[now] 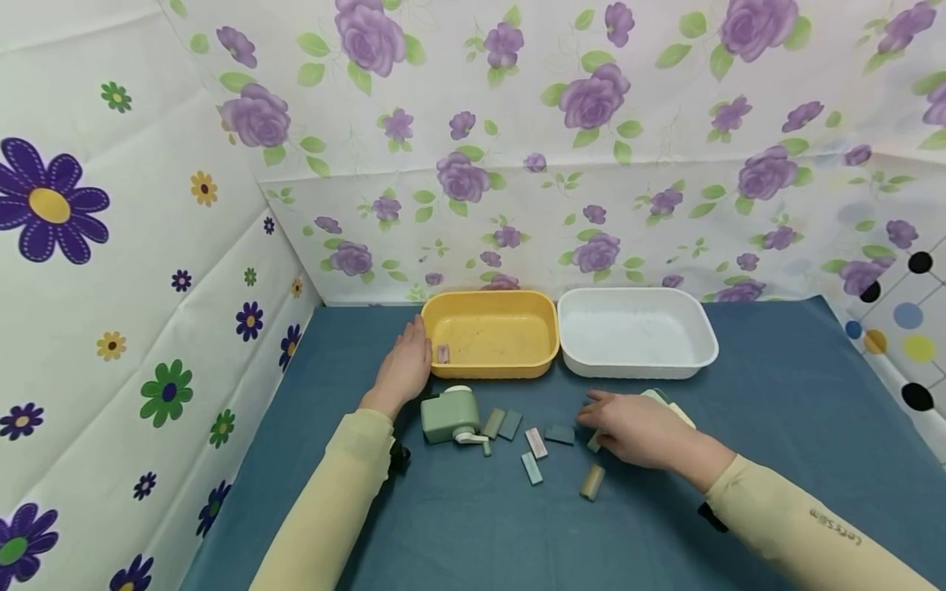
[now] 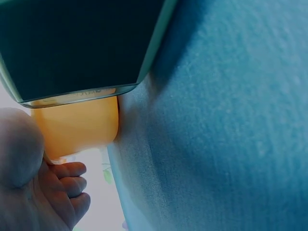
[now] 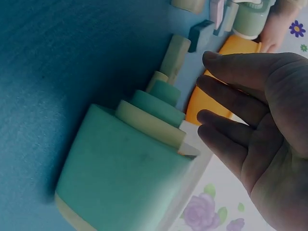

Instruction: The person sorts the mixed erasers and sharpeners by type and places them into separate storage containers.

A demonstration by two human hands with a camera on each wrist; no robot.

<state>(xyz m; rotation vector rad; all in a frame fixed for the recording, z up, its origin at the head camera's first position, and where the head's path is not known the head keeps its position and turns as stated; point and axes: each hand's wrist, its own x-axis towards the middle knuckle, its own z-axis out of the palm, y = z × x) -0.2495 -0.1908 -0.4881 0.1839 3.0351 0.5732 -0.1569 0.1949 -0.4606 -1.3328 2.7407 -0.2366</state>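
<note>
My left hand [image 1: 402, 369] rests with straight fingers against the left wall of a yellow bin [image 1: 491, 371]; a small pink block [image 1: 443, 354] lies inside. Beside that wrist is a green container with a crank [image 1: 447, 414], its dark face [image 2: 82, 48] near the left wrist camera. Fingers spread and holding nothing, my right hand [image 1: 639, 428] [image 3: 260, 106] hovers beside a tan block [image 1: 594, 442] [image 3: 175, 57]. Another green container [image 3: 120, 163], mostly hidden by this hand in the head view, stands close to it. A dark blue-grey block [image 1: 560, 434] lies left of its fingertips.
A white bin [image 1: 639, 371] stands right of the yellow one, against the flowered backdrop. Between the hands, on the blue cloth [image 1: 473, 533], lie a pink block [image 1: 535, 442], a light blue block [image 1: 531, 468], tan blocks [image 1: 592, 482] [image 1: 494, 423] and a blue-green block [image 1: 510, 424].
</note>
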